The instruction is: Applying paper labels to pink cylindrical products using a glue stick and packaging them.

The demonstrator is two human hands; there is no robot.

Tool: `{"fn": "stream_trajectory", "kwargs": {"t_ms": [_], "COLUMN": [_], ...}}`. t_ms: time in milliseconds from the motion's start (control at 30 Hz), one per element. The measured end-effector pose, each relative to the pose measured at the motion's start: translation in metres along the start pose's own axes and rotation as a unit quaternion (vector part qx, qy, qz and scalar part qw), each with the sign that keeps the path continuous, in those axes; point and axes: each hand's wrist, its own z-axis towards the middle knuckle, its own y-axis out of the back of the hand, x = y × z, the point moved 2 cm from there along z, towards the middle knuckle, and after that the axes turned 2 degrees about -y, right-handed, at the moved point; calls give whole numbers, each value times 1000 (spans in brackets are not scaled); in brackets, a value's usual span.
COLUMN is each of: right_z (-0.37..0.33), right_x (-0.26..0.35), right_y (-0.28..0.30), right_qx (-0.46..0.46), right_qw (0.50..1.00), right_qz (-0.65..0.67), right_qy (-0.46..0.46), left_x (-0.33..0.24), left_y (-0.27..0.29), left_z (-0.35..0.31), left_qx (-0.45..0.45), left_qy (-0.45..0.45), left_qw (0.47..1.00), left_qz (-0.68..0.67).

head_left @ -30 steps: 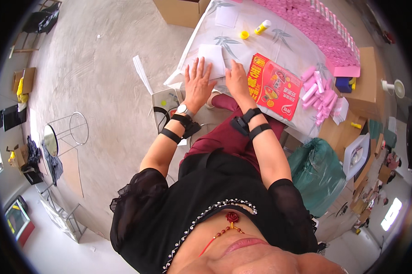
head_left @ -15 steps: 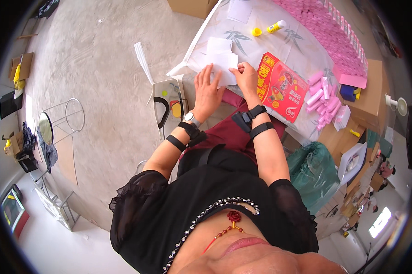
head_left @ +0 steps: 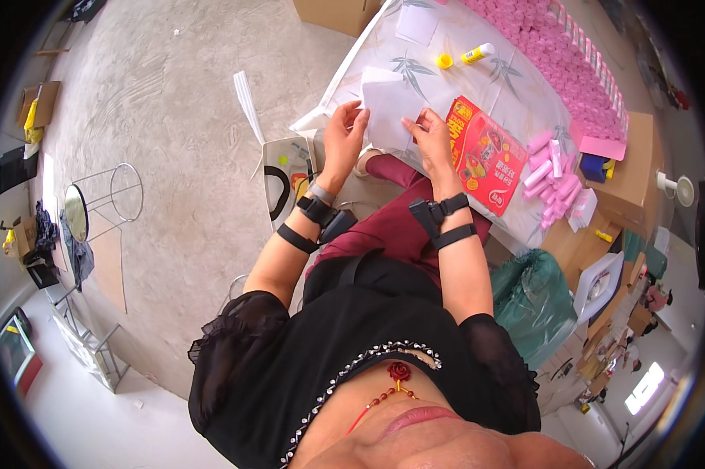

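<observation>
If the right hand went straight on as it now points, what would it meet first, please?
The right hand would most likely meet the white paper first; it is close to the paper's right edge, though depth and contact there are unclear.

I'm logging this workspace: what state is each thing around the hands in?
White papers: overlapping
Left hand: fingers bent, beside papers
Right hand: fingers bent, at papers' edge
Glue stick: on its side
Yellow cap: off, apart from the stick
Red packet: lying flat
Pink rolls: loosely heaped
Patterned tablecloth: spread out
</observation>
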Motion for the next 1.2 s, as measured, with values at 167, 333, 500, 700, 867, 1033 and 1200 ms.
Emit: {"fn": "stream_trajectory", "kwargs": {"t_ms": [167, 333, 500, 700, 867, 1033, 1200], "right_z": [-21, -32, -42, -53, -59, -61, -59], "right_x": [20, 34, 49, 63, 70, 73, 65], "right_y": [2, 11, 14, 14, 16, 15, 15], "right_qx": [18, 27, 34, 29, 38, 33, -7], "right_qw": [999, 998, 996, 997, 995, 995, 995], "right_qz": [11, 48, 71, 51, 62, 60, 45], "right_qy": [23, 44, 42, 50, 73, 79, 87], "left_x": [-11, -18, -25, -30, -36, -34, -38], "left_y": [-4, -5, -5, -4, -4, -11, -20], "left_z": [20, 23, 24, 23, 20, 18, 19], "left_qx": [107, 137, 177, 194, 205, 183, 46], "left_qy": [100, 144, 201, 202, 200, 167, -55], "left_qw": [973, 942, 888, 873, 863, 884, 990], "left_qz": [-177, -270, -373, -399, -416, -397, -119]}}
